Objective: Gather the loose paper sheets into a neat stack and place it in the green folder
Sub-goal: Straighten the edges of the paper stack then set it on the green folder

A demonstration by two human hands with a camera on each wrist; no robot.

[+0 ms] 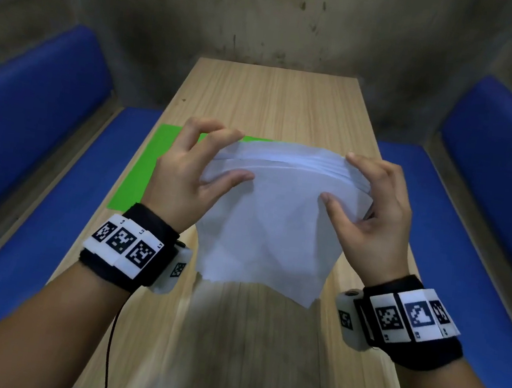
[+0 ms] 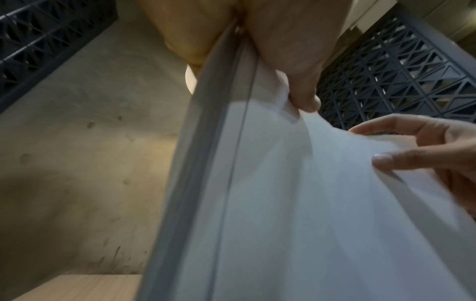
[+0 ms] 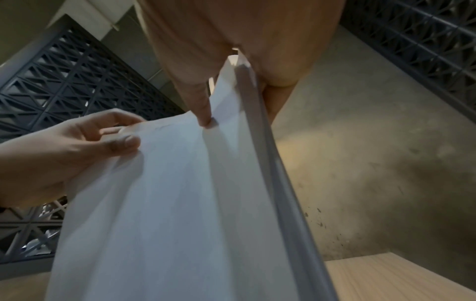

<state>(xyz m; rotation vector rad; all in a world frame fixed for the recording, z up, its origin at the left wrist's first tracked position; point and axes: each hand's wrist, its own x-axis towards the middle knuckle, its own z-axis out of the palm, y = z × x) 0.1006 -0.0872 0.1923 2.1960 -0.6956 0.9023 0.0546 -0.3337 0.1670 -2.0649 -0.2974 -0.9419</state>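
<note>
Both hands, left hand [image 1: 186, 172] and right hand [image 1: 372, 208], pinch the paper sheets [image 1: 263, 227] upright above the table [image 1: 276, 99], thumbs clamped against fingers, so you can square the edges; the green folder [image 1: 144, 170] lies beside them.

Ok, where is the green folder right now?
In the head view the green folder lies flat on the wooden table, on the person's left, partly hidden behind the left hand and the paper sheets held above the table.

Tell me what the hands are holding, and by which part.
Both hold the paper stack, raised upright over the table. The left hand pinches its upper left corner, the right hand its upper right corner, thumbs on the near face.
</note>
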